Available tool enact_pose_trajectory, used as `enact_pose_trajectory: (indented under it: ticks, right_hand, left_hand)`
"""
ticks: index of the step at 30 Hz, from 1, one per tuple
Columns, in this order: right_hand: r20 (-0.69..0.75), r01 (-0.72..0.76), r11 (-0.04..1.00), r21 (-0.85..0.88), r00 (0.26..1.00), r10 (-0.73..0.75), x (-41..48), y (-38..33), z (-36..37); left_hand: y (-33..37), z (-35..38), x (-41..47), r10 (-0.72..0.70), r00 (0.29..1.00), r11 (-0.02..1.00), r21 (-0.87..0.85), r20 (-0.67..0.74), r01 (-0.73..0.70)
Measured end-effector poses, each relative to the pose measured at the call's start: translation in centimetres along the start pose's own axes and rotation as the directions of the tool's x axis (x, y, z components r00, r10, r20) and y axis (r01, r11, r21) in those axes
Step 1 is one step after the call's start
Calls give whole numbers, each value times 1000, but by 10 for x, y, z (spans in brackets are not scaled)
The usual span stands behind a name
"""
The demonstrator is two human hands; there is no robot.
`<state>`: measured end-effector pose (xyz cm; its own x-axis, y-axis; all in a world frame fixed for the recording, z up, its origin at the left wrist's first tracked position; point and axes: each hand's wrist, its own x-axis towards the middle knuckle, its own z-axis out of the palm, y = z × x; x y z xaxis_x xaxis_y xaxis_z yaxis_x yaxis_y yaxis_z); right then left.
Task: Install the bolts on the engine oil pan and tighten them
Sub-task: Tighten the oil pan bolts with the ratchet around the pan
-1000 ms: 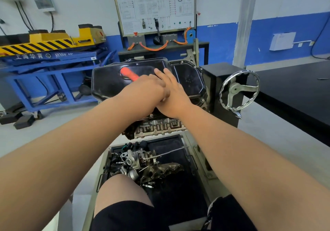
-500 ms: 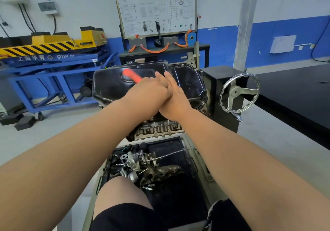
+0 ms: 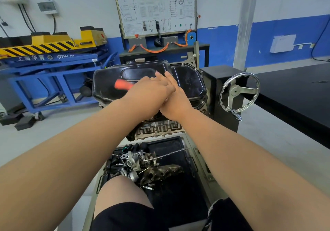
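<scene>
Glossy black stamped-metal oil pan (image 3: 109, 88) sits dead ahead on the engine, long axis L–R. The left hand (image 3: 148, 95) wraps an orange plastic tool handle (image 3: 122, 84) that points up-left across the pan. The right hand (image 3: 175, 104) touches it, fingers straight, over the pan's near edge (bolt hidden under both hands). Next swing prob. pivots there.

The orange handle (image 3: 122, 85), at ten o'clock from the left hand (image 3: 148, 95), is blurred; its working end is hidden under that hand.
</scene>
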<state>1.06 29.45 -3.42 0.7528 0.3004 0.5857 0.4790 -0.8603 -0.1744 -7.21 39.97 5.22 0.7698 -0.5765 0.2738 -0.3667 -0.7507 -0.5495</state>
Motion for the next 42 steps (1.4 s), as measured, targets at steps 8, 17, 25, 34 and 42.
enact_pose_trajectory:
  ticks: [8, 17, 25, 34, 42]
  right_hand:
    - [-58, 24, 987, 158, 998, -15, -3, 1, 0]
    - [-75, -31, 994, 109, 996, 39, -2, -5, 4]
    - [-68, -17, 991, 129, 997, 26, -3, -2, -8]
    - [-103, -32, 992, 124, 994, 45, -1, -4, 2]
    - [-104, -56, 996, 75, 993, 64, 0, -3, 4]
  left_hand:
    - [-12, 3, -4, 13, 998, 1000, -8, -62, -14]
    - [1, -4, 3, -82, 993, 997, -1, 87, 82]
    - [-8, 5, -5, 132, 990, 989, 71, -39, -129]
    - [5, 8, 1, -175, 983, 976, -140, -47, 167]
    - [-8, 10, -6, 182, 977, 981, 95, -115, -171]
